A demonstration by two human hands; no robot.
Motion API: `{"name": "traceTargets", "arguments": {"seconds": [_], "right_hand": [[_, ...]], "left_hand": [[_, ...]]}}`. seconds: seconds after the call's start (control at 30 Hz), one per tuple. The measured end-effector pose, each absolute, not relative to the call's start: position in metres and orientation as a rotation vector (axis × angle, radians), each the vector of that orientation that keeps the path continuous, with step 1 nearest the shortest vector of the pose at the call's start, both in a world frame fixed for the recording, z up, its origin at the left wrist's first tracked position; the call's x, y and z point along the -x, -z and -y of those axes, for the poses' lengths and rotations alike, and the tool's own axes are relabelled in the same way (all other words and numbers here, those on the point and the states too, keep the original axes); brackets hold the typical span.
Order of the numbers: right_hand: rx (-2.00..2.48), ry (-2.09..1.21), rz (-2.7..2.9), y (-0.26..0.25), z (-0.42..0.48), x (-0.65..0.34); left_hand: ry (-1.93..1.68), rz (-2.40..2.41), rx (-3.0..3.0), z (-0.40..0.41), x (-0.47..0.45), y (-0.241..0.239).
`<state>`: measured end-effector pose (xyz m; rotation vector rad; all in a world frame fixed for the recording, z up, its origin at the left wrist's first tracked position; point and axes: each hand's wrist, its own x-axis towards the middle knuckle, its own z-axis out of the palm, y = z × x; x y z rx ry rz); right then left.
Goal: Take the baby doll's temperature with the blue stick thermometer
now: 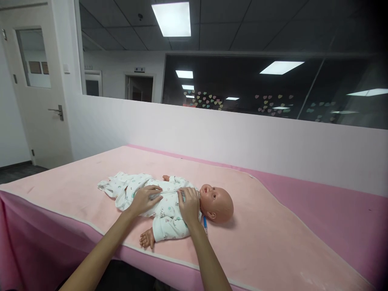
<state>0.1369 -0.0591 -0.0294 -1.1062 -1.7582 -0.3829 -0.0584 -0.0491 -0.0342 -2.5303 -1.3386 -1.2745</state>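
A baby doll point(220, 204) lies on its back with its head to the right, dressed in a white patterned baby romper point(169, 210). My left hand point(147, 200) is at the romper's lower front, its fingers and thumb bent onto the fabric. Near the doll's neck, my right hand point(189, 204) has its fingers curled on the upper chest of the romper. Between both hands runs a pale, straight strip of the garment's front edge; the fingertips partly cover it. The romper's legs spread flat to the left. One doll hand point(147, 238) points toward me.
Beneath the doll, a pale pink mat point(273, 242) covers the table, over a darker pink cloth point(333, 202). A small blue item point(205, 222) pokes out beside the doll's neck. Behind stand a white half wall point(242, 139) with glass above, and a door point(36, 101) at left.
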Motion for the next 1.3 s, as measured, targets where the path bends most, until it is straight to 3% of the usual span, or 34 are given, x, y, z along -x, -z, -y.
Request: {"name": "traceTargets", "arguments": {"seconds": [0.87,0.97,1.13,1.3], "right_hand": [[1.126,0.343,1.763,0.029,0.059,-0.136],[1.129,0.333,1.755,0.03,0.059,-0.136],[1.114,0.315,1.704,0.03,0.059,-0.137],[1.075,0.323,1.683,0.032,0.062,-0.138]], "left_hand": [[1.371,1.347,2.421,0.051,0.054,0.04],[1.515,1.437,2.445,0.052,0.053,0.037],[2.096,1.421,2.798,0.045,0.06,0.019],[2.323,1.318,2.825,0.017,0.042,-0.011]]}}
